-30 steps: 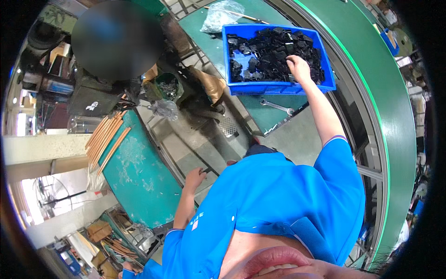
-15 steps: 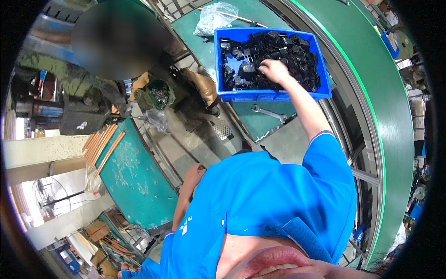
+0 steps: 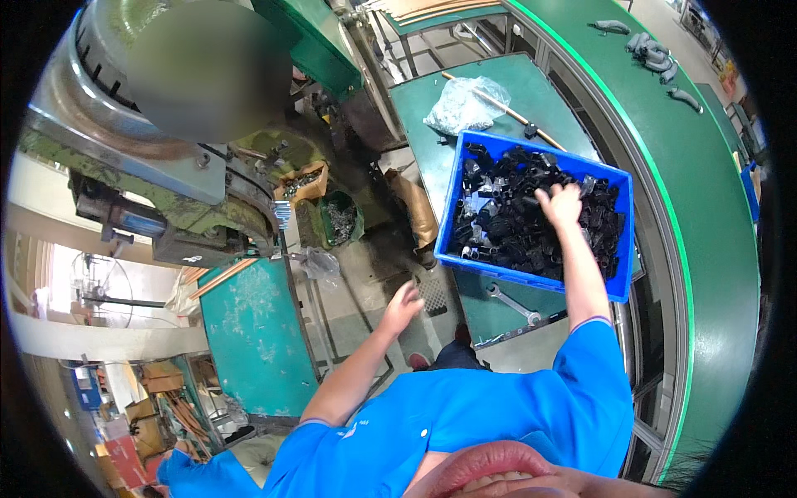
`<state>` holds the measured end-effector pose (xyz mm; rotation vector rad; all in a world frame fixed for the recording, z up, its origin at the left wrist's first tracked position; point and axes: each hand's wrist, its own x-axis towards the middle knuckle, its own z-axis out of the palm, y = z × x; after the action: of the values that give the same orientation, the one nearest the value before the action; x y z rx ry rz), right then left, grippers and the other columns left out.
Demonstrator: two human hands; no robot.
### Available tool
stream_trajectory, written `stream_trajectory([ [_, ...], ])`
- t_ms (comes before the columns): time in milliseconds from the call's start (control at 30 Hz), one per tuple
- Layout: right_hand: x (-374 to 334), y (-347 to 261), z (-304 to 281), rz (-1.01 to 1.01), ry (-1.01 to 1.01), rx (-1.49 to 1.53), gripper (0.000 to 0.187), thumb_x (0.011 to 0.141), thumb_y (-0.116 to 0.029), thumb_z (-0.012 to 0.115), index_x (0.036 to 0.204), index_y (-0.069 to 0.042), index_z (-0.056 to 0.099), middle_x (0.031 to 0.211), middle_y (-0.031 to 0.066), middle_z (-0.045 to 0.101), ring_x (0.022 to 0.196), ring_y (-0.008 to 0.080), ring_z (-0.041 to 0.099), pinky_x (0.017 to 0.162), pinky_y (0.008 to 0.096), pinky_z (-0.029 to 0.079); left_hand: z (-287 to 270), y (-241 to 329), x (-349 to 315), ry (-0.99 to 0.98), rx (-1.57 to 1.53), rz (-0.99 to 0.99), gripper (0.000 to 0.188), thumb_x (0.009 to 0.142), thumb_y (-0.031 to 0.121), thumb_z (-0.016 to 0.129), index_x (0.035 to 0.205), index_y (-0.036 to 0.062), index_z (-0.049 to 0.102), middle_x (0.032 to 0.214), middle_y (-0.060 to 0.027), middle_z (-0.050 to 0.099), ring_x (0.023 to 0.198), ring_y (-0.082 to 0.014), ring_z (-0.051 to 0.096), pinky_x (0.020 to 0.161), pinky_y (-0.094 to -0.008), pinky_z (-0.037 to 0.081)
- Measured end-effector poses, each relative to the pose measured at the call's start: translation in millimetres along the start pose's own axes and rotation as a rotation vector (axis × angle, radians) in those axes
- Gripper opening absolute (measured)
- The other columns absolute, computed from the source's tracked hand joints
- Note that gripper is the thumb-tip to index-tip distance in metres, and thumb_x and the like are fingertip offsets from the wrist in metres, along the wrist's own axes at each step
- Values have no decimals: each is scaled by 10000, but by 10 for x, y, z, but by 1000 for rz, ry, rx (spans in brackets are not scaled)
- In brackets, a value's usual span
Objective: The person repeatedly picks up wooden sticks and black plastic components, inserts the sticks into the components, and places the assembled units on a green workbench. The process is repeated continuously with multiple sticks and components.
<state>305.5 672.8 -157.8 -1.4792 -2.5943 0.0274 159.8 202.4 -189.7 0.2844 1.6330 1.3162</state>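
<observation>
My right hand (image 3: 563, 207) is over the blue plastic bin (image 3: 531, 280), its fingers spread and touching the heap of small black plastic parts (image 3: 519, 224). No part shows clearly in its grip. Several clear or greyish pieces lie among the black ones, mostly toward the bin's left side. My left hand (image 3: 402, 309) is raised in front of my body, left of the bin. Its fingers are loosely bent and apart, with nothing visible in them.
The bin stands on a green table with a clear bag of small pieces (image 3: 469, 104), a thin rod (image 3: 531, 124) and a wrench (image 3: 513, 304). A green-topped counter (image 3: 706, 249) curves along the right. A large machine (image 3: 166, 166) stands left. Another person's blue sleeve (image 3: 203, 475) shows lower left.
The view has shifted, so the bin appears lower and farther right. My right hand has moved across the parts and its fingers have spread. My left hand has come forward from my side.
</observation>
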Motion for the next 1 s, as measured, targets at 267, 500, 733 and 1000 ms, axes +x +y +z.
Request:
stream_trajectory([
  [267, -895, -733, -126, -679, -176, 304, 503, 843, -380, 662, 1257, -105, 588, 1224, 109, 636, 1187, 274, 562, 1059, 475, 354, 639, 588, 573, -75, -171, 213, 643, 892, 186, 682, 1446, 93, 370, 1197, -75, 578, 947, -160, 631, 746, -303, 553],
  [500, -1148, -352, -265, -830, -330, 423, 302, 886, -326, 603, 1063, -112, 720, 1075, 94, 708, 1132, 259, 615, 1136, 512, 276, -193, -93, -200, -69, 4, -68, 509, 932, 256, 647, 1343, -10, 507, 1200, -125, 658, 963, -199, 665, 807, -313, 528],
  [733, 51, -826, -341, -673, 69, 186, 245, 855, -209, 566, 1039, -125, 704, 1024, 105, 702, 954, 294, 664, 842, 435, 520, -661, -607, -1289, 292, 0, -265, 488, 964, 268, 587, 1338, -36, 506, 1165, -146, 661, 991, -238, 663, 818, -349, 535],
  [1000, 331, -626, 385, -810, -101, -299, 200, 842, -180, 589, 1019, -112, 653, 967, 80, 694, 973, 298, 639, 859, 463, 479, -901, -690, -1612, 361, -68, -161, 447, 908, 255, 640, 1253, -25, 590, 1082, -104, 696, 885, -174, 675, 735, -298, 521],
])
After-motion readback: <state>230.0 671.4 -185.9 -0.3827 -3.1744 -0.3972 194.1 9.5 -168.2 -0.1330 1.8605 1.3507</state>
